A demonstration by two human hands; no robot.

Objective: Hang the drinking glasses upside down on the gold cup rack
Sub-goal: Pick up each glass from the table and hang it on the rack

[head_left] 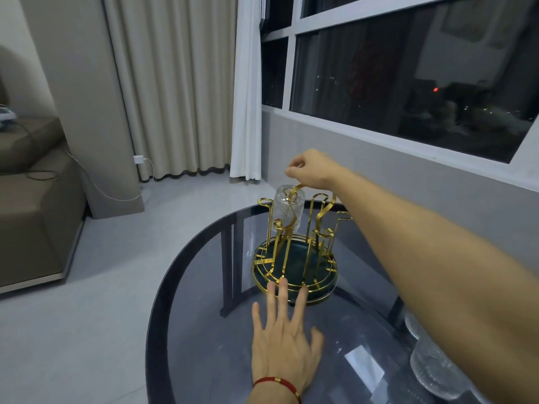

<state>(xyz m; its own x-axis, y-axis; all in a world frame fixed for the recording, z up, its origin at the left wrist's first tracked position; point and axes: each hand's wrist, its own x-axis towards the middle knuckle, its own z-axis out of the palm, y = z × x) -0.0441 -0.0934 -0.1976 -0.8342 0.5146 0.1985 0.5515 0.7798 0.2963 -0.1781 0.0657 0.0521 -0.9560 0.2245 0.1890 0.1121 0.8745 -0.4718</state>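
Observation:
The gold cup rack (294,258) stands on its dark green round base at the far side of the glass table (204,345). One clear ribbed drinking glass (288,207) hangs upside down on a far-left prong. My right hand (310,169) hovers just above the rack's top hooks, fingers curled together with nothing visible in them. My left hand (287,339) lies flat on the table with fingers spread, its fingertips touching the near rim of the rack's base. More clear glasses (437,371) stand at the table's right, partly hidden under my right forearm.
The round table's dark rim (154,316) curves along the left; grey floor lies beyond it. A brown sofa (35,214) is at the left, curtains (180,91) and a white charger cable behind. A wall and a window (408,77) close off the right side.

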